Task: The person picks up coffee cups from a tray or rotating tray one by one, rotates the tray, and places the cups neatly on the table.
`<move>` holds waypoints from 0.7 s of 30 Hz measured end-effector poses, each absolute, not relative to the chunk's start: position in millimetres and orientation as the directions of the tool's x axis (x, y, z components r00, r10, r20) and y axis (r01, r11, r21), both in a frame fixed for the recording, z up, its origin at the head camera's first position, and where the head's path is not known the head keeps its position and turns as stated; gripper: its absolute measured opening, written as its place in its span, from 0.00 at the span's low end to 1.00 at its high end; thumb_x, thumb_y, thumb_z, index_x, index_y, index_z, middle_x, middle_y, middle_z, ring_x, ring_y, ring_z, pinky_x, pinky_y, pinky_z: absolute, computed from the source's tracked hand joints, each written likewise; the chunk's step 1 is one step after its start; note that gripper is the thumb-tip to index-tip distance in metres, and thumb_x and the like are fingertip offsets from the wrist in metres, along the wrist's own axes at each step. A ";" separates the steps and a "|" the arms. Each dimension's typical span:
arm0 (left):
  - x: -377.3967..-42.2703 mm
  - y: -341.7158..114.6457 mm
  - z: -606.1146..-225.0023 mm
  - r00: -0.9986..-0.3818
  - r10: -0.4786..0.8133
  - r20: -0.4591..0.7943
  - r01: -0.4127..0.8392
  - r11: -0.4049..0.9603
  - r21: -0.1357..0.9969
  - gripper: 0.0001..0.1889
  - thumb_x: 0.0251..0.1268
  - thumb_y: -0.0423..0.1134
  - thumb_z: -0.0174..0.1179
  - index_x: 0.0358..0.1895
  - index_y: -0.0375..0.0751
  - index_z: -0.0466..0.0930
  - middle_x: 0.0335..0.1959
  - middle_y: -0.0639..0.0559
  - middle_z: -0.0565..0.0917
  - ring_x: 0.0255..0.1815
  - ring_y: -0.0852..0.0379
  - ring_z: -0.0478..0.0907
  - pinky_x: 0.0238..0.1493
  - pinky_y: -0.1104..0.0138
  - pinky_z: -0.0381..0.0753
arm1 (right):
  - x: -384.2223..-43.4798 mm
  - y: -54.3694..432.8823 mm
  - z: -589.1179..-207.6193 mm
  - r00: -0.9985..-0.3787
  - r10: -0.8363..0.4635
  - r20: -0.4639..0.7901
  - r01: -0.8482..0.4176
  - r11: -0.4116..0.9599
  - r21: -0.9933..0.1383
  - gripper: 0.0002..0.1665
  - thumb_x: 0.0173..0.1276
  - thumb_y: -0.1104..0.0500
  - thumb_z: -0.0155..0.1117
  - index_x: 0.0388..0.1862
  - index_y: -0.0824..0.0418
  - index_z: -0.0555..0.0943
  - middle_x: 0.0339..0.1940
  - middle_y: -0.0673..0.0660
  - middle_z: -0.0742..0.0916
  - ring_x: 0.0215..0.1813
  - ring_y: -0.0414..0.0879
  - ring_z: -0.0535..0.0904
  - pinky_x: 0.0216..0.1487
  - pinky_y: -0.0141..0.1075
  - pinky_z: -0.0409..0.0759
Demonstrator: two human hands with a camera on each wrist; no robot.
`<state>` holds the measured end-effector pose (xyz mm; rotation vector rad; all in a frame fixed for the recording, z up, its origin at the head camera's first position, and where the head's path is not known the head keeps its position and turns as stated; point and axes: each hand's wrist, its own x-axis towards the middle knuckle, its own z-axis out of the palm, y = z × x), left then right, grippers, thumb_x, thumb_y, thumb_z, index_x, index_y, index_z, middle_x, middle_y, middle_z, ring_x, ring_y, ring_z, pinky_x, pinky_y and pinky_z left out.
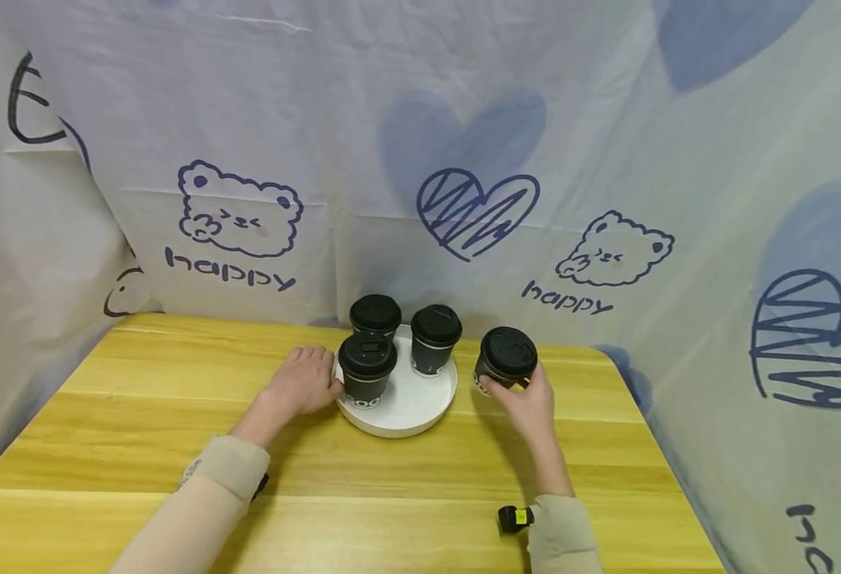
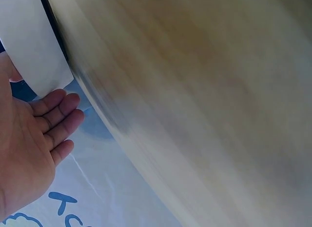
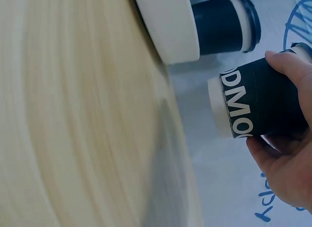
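My left hand (image 1: 304, 381) is at the left side of a round white tray (image 1: 420, 410), thumb over the rim and fingers along the outer wall. In the left wrist view the fingers (image 2: 58, 119) are close to the tray's wall (image 2: 36, 46). My right hand (image 1: 531, 402) grips a black lidded paper coffee cup (image 1: 508, 352) to the right of the tray. Its white base hangs above the tabletop in the right wrist view, and white letters run round the cup (image 3: 261, 95). Thumb and fingers wrap its sides.
Three similar lidded cups stand on the tray: a front left cup (image 1: 366, 371), a back left cup (image 1: 375, 312) and a right cup (image 1: 434, 339). The wooden table (image 1: 391, 494) ends at a printed white cloth (image 1: 363, 183) behind.
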<state>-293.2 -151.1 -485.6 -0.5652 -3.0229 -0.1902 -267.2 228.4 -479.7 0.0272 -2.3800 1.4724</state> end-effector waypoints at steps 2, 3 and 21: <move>-293.3 -150.6 -485.5 -0.932 0.355 0.078 0.362 0.926 0.110 0.25 0.70 0.50 0.55 0.53 0.27 0.74 0.48 0.36 0.78 0.58 0.35 0.73 0.69 0.44 0.68 | -269.2 232.9 -482.3 -0.942 0.171 0.289 -0.182 0.463 -0.868 0.45 0.58 0.59 0.82 0.72 0.62 0.70 0.65 0.65 0.80 0.69 0.60 0.75 0.69 0.55 0.75; -293.4 -150.6 -485.5 -0.932 0.354 0.077 0.361 0.926 0.111 0.25 0.70 0.50 0.55 0.53 0.27 0.74 0.48 0.36 0.78 0.58 0.35 0.73 0.69 0.44 0.68 | -270.2 235.1 -483.5 -0.942 0.176 0.287 -0.178 0.464 -0.868 0.45 0.58 0.59 0.82 0.72 0.63 0.70 0.66 0.65 0.80 0.69 0.61 0.75 0.69 0.56 0.75; -293.3 -150.8 -488.9 -0.931 0.353 0.093 0.362 0.926 0.109 0.26 0.69 0.50 0.55 0.54 0.26 0.74 0.49 0.34 0.79 0.59 0.33 0.74 0.68 0.44 0.69 | -288.9 280.2 -496.3 -0.926 0.291 0.240 -0.060 0.516 -0.854 0.47 0.62 0.56 0.78 0.73 0.70 0.65 0.67 0.71 0.77 0.70 0.66 0.73 0.70 0.57 0.73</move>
